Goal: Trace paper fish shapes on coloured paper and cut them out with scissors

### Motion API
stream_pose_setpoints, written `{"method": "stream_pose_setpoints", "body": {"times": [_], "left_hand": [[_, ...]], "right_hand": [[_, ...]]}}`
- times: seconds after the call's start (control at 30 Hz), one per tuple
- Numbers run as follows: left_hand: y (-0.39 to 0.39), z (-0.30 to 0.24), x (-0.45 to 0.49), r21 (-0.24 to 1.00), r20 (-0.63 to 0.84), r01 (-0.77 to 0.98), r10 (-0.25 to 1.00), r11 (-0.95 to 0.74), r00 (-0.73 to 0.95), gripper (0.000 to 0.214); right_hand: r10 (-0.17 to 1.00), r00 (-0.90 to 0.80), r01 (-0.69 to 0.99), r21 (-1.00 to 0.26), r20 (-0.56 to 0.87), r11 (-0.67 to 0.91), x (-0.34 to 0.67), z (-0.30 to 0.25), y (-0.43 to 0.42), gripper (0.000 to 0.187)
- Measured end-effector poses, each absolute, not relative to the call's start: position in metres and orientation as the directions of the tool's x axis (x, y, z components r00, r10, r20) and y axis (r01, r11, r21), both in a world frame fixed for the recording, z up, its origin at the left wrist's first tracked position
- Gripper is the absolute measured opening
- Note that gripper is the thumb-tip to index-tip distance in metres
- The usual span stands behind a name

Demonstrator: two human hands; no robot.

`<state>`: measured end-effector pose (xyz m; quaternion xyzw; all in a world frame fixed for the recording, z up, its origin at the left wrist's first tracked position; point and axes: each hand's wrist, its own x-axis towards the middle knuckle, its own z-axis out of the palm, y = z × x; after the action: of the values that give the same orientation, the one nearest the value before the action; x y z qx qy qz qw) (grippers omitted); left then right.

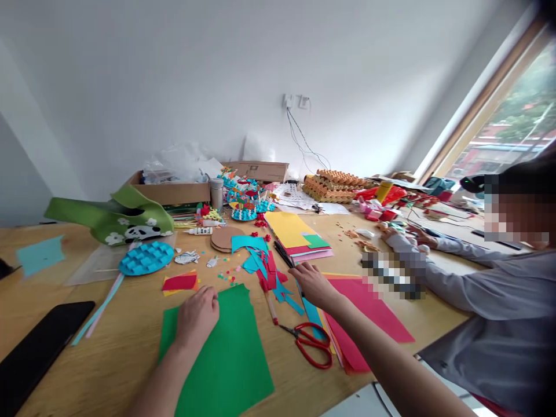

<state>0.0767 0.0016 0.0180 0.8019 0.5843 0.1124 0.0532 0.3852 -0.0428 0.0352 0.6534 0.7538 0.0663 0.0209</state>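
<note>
Left hand point(197, 317) curled on green paper point(226, 359); right hand point(313, 284) open above strips point(254, 244).

Left hand point(197, 317): back up, fingers curled down, near the worktop's point(125, 313) front edge | left forearm point(160, 383): bare, rising from the bottom edge of view | right hand point(313, 284): palm down, fingers loosely spread, mid-worktop | right forearm point(391, 365): bare, angled in from the lower right

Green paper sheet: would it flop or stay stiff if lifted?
The green paper sheet looks thin, lying flat under the left hand, so it probably droops if lifted by one edge. Its ragged top edge hints it tears easily.
</note>
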Motion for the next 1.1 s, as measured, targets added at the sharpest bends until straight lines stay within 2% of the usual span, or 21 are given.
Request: {"method": "stream_pose_setpoints", "body": {"times": [0.2,0.5,0.57,0.7,0.73,1.1], "left_hand": [[0.002,0.020,0.077,0.214,0.122,0.927,0.950,-0.307,0.287,0.024],[0.003,0.018,0.077,0.254,0.121,0.920,0.954,-0.298,0.275,0.024],[0.003,0.018,0.077,0.263,0.120,0.918,0.954,-0.296,0.273,0.024],[0.002,0.018,0.077,0.275,0.124,0.918,0.958,-0.284,0.259,0.025],[0.002,0.018,0.077,0.277,0.125,0.920,0.959,-0.279,0.253,0.026],[0.001,0.020,0.078,0.305,0.146,0.916,0.963,-0.261,0.226,0.025]], "right_hand": [[0.982,-0.186,0.966,0.187,0.027,0.178,0.378,0.026,-0.038,0.032],[0.986,-0.148,0.979,0.150,0.076,0.136,0.371,0.024,-0.038,0.030],[0.985,-0.123,0.991,0.063,0.120,0.117,0.361,0.027,-0.035,0.032],[0.989,-0.095,0.929,-0.346,0.117,0.130,0.325,0.029,-0.017,0.033],[0.990,-0.099,0.912,-0.388,0.101,0.131,0.314,0.028,-0.011,0.031],[0.990,-0.136,0.849,-0.510,0.043,0.139,0.262,0.018,0.024,0.016]]}}
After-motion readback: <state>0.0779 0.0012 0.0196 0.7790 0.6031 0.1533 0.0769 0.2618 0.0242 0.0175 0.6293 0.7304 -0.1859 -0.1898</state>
